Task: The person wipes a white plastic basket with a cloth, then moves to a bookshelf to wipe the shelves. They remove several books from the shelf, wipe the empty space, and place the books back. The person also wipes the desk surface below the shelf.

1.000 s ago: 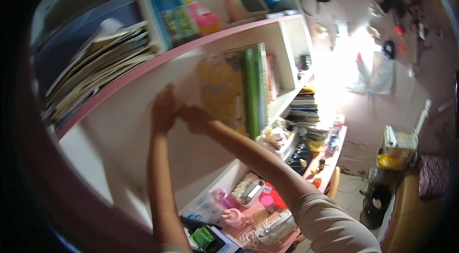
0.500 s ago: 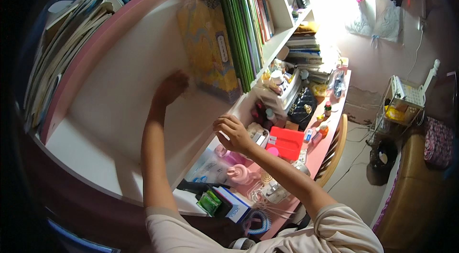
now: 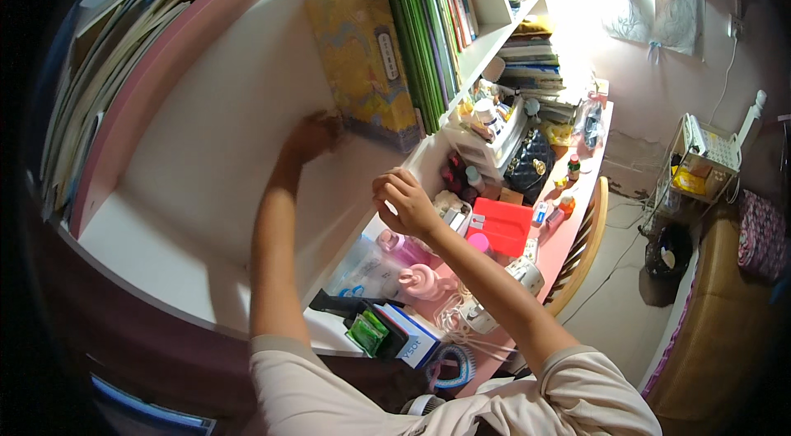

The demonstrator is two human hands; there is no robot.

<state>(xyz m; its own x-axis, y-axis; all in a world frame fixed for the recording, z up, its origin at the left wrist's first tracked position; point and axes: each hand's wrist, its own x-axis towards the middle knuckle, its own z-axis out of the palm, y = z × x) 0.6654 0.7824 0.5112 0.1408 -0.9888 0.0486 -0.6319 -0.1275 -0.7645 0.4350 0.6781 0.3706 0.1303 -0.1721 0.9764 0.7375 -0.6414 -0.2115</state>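
Note:
A yellow patterned boxed set of books with a grey-blue lower edge stands on the white shelf, against a row of thin green books. My left hand is inside the shelf at the box's lower left corner. Its fingers are smeared by motion, and whether they touch the box is unclear. Over the shelf's front edge hovers my right hand, fingers loosely curled, thumb apart from them, nothing visible in it.
Left of the pink-edged shelf panel stand stacked papers and folders. Below, the pink desk carries a pink bottle, a red box, a black quilted bag and white cables. A wooden chair is beside it.
My left hand has shifted right, toward the box's lower corner. The right hand is slightly higher in view, its fingers more curled. The whole view has shifted a little.

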